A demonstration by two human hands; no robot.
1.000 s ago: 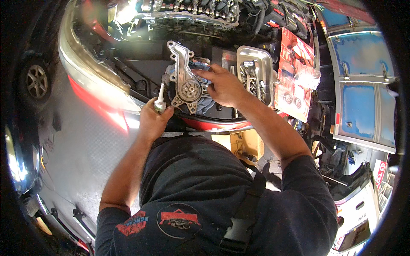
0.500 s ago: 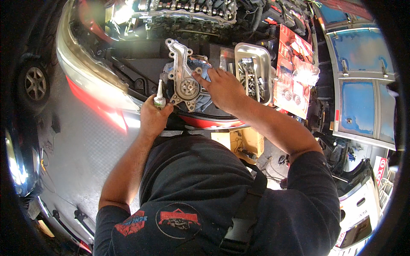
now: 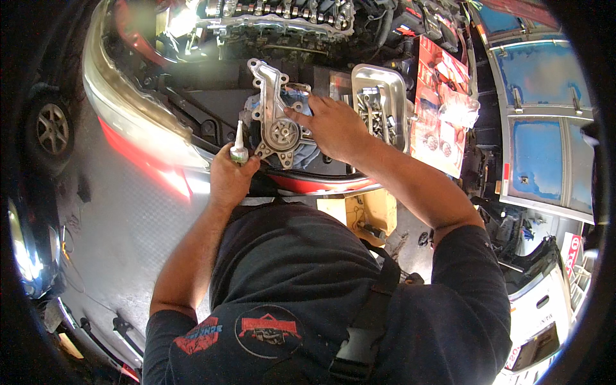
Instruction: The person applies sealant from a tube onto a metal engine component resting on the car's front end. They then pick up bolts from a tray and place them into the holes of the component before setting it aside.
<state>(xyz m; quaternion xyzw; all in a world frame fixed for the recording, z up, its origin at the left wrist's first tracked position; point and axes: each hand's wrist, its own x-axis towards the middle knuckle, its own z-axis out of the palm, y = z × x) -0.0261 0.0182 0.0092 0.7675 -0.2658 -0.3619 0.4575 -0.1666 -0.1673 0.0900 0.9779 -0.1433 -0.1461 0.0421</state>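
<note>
A silver metal water pump (image 3: 281, 133), with a round vaned wheel and a long flanged arm, rests on a blue-grey cloth (image 3: 307, 154) at the car's front edge. My left hand (image 3: 231, 176), beside its lower left lug, is closed round a small sealant tube (image 3: 239, 154) whose pale nozzle points up. From the right, my right hand (image 3: 337, 128) reaches onto the pump. Its thumb lies on the flange edge and its fingers curl over the right side, where their tips are partly hidden.
A metal tray (image 3: 401, 115) of bolts and small parts stands right of the pump, beside a red printed sheet (image 3: 443, 96) with a clear plastic bag (image 3: 459, 112) on it. The opened engine (image 3: 276, 25) lies beyond. Below the bumper sits a cardboard box (image 3: 378, 215).
My right hand has shifted slightly, its thumb moving a little left along the flange and its fingers curling more. The left hand and tube stay nearly still.
</note>
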